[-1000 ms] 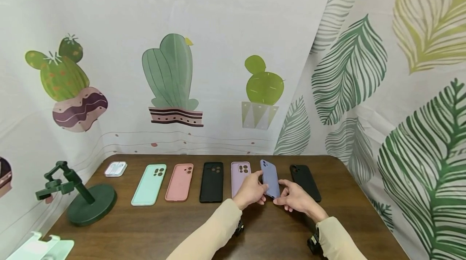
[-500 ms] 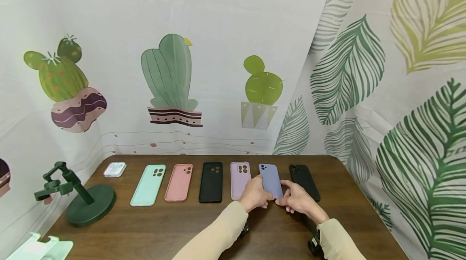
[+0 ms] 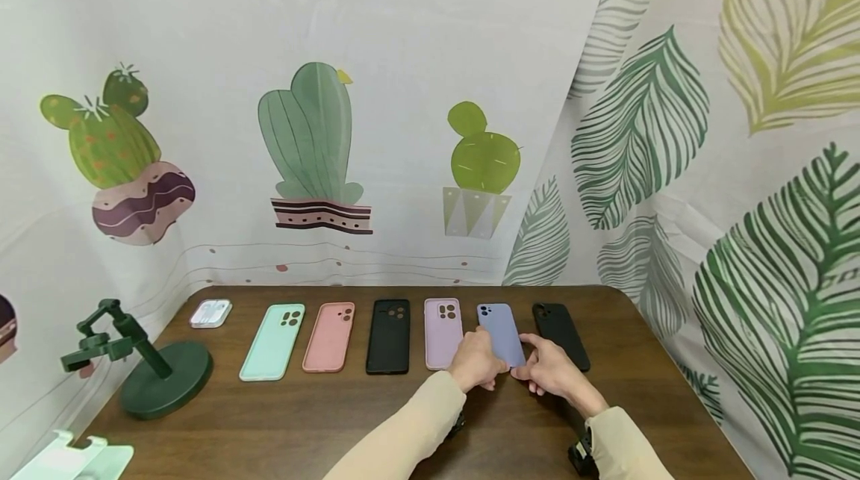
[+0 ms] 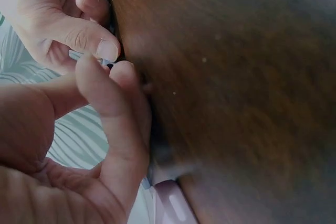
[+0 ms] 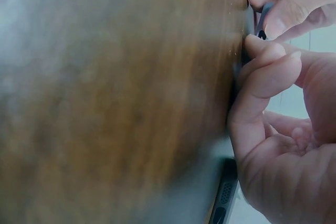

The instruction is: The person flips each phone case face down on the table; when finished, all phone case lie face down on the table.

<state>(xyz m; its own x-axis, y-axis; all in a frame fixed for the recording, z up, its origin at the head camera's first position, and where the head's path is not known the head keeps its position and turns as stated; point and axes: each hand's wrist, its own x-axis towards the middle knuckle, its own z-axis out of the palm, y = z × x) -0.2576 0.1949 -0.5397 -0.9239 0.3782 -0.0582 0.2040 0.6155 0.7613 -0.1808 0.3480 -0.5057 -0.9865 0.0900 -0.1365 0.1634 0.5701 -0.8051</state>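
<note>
A blue phone case (image 3: 499,329) lies flat on the brown table (image 3: 349,420), camera cutouts at the far end. My left hand (image 3: 475,362) pinches its near left corner, thumb at the bottom edge. On the opposite side, my right hand (image 3: 552,368) holds the near right corner between thumb and index finger. Both thumbs come close together in the left wrist view, where a dark slot shows in the case's end. To the left lies a lilac phone case (image 3: 441,325); to the right, a black phone case (image 3: 564,337).
Farther left in the row are another black case (image 3: 388,342), a pink case (image 3: 329,342) and a mint case (image 3: 272,349). A white square box (image 3: 211,313) sits behind a dark green stand (image 3: 168,379). A mint plastic piece (image 3: 87,461) shows at the lower left.
The blue case was tilted up between both hands; it has come down flat in line with the others. My left hand has slid from its left side toward the near corner.
</note>
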